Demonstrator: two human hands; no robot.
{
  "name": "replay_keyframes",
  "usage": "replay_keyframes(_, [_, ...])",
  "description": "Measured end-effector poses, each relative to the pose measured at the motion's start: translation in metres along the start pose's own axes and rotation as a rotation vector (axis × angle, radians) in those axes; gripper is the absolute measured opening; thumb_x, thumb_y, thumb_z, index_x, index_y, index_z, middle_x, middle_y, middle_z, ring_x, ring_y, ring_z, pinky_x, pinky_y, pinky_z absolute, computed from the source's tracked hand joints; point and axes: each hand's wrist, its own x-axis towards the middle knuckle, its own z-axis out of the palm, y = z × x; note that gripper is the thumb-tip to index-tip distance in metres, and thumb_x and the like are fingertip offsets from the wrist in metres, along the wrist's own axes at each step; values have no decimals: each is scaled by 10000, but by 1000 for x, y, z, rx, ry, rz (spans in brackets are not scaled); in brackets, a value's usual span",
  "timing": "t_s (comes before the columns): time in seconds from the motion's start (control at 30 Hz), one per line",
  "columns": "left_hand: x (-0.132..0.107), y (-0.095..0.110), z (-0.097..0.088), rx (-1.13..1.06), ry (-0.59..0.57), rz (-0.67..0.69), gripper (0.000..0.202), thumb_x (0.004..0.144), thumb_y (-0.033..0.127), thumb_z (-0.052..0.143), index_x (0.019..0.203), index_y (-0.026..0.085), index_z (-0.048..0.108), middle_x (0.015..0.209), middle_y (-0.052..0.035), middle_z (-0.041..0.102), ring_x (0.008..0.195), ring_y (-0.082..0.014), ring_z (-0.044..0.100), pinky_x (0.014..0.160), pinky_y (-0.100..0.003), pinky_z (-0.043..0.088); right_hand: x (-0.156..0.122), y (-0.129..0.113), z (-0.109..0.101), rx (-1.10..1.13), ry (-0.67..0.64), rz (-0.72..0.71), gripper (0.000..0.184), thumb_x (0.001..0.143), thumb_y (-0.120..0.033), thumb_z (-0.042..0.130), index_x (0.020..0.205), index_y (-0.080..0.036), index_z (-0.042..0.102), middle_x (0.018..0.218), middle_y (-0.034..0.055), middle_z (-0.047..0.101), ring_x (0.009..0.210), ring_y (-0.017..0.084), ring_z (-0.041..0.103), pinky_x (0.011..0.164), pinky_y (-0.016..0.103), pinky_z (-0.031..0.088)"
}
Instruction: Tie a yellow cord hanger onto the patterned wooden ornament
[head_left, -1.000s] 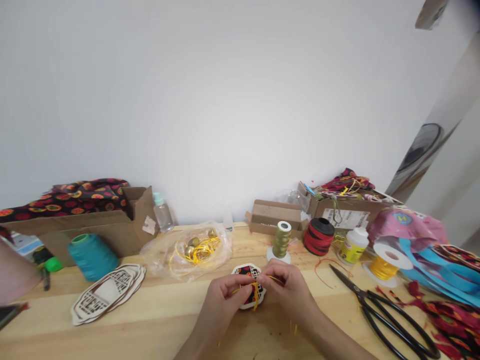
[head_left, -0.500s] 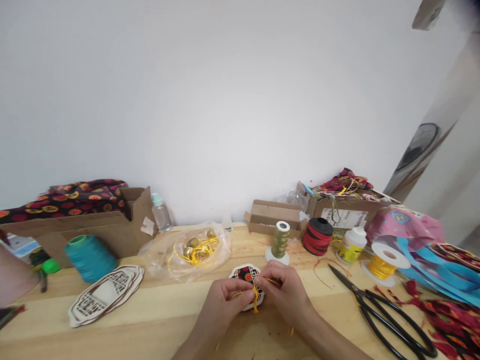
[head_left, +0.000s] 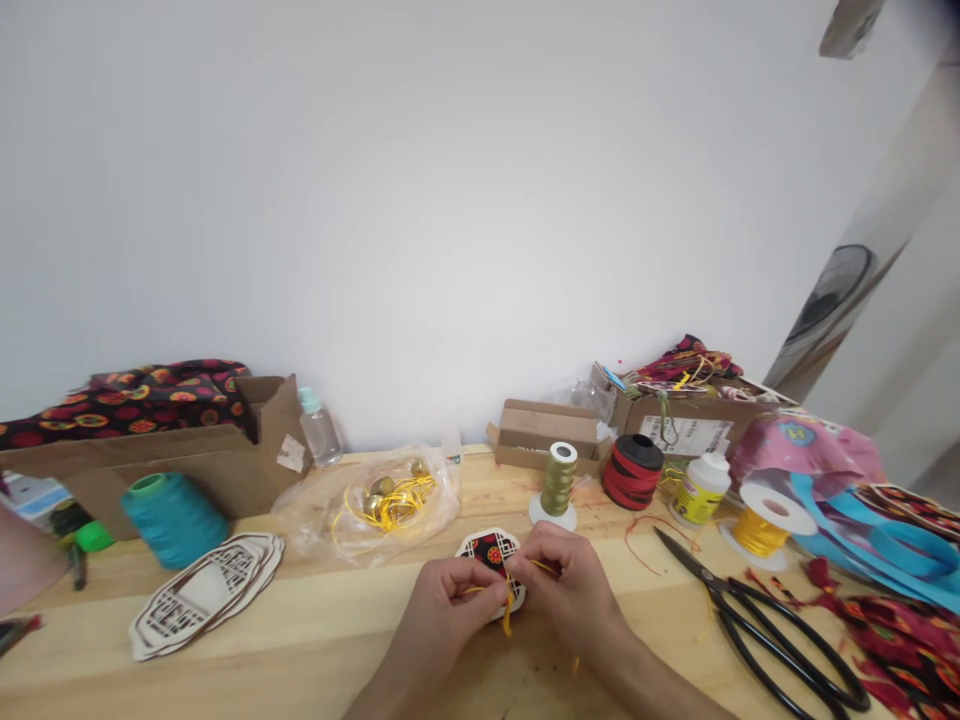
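Observation:
Low at the middle of the head view, my left hand and my right hand come close together, both pinching yellow cord. A short piece of the cord hangs down between them. Just behind my fingers lies a small white-edged cutout plaque with dark, red-and-orange patterned fabric in it; my hands cover part of it. Whether the cord is joined to the plaque, I cannot tell.
Black scissors lie to the right, near a yellow cord spool, a glue bottle and a red cord spool. An olive thread spool stands behind my hands. Leftward are stacked cutout plaques and a teal thread cone.
Both hands keep their pinch on the yellow cord and have hardly moved. The hanging cord between them looks thinner and looser. The whole view has shifted slightly.

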Motion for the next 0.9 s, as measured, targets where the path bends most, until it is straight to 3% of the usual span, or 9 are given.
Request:
replay_keyframes(0.17, [-1, -1, -1, -39, -13, 9, 193, 593, 301, 660, 636, 113, 670, 569, -29, 666, 532, -122, 549, 526, -194, 390, 2, -3, 0, 101, -12, 82, 175, 676, -224, 565, 527, -140, 604, 528, -16, 476, 524, 101, 442, 495, 204, 350])
replay_keyframes(0.47, [0, -1, -2, -34, -41, -6, 193, 632, 272, 636, 740, 125, 700, 610, -37, 691, 548, -124, 557, 537, -196, 389, 1, -5, -1, 141, -20, 90, 178, 677, -257, 568, 550, -139, 607, 544, -10, 481, 539, 110, 448, 500, 210, 353])
replay_keyframes(0.7, [-2, -2, 1, -17, -63, 71, 188, 667, 250, 609, 786, 134, 697, 626, -35, 692, 563, -123, 561, 543, -194, 397, 3, -2, 0, 132, 69, 106, 201, 662, -274, 572, 517, -138, 601, 517, -16, 474, 524, 111, 439, 505, 219, 357])
replay_keyframes(0.9, [-1, -5, 0, -102, 0, 64, 177, 634, 252, 639, 752, 131, 691, 648, -37, 697, 597, -146, 588, 575, -218, 442, 2, -4, -1, 147, 60, 86, 220, 671, -294, 576, 505, -150, 592, 511, -19, 467, 510, 105, 427, 487, 210, 352])
